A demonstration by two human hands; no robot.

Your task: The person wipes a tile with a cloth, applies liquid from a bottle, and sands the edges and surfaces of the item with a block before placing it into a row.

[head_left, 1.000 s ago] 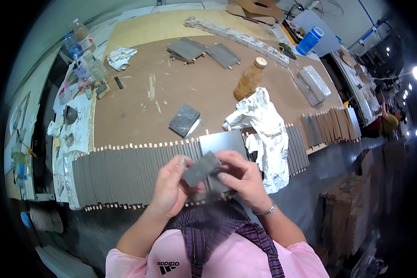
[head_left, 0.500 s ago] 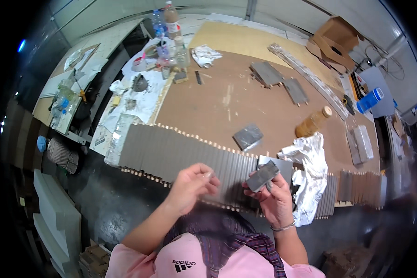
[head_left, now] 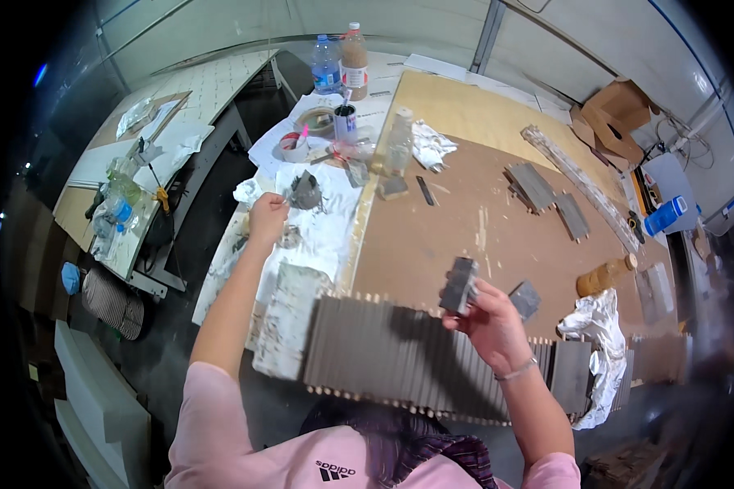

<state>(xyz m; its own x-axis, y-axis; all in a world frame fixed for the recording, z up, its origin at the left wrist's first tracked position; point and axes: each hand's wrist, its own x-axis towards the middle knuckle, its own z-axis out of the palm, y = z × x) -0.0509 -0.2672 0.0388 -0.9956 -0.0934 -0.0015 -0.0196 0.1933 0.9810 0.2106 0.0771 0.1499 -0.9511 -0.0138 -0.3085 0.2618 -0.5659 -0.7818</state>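
Note:
My right hand [head_left: 493,322] is raised over the table and grips a small dark grey rectangular block [head_left: 458,285]. Stretched out to the left, my left hand [head_left: 267,218] has its fingertips drawn together beside a grey putty-like lump [head_left: 306,192] on white paper [head_left: 326,224]. Whether those fingertips hold anything is too small to make out. Below my right hand, a long row of grey slats [head_left: 383,359] with pale peg ends lies along the near table edge. A second dark grey block [head_left: 525,300] rests on the brown board just behind my right hand.
Tape rolls [head_left: 294,147], a marker cup [head_left: 345,122] and bottles [head_left: 355,65] stand at the back left. To the right are an amber bottle [head_left: 605,277], a crumpled white cloth [head_left: 599,326], grey slat pieces [head_left: 532,187] and a long mottled strip [head_left: 579,183].
My left hand has swung from above the slats out to the grey lump at the left. The right hand keeps the block, now turned more upright. The view has shifted leftward.

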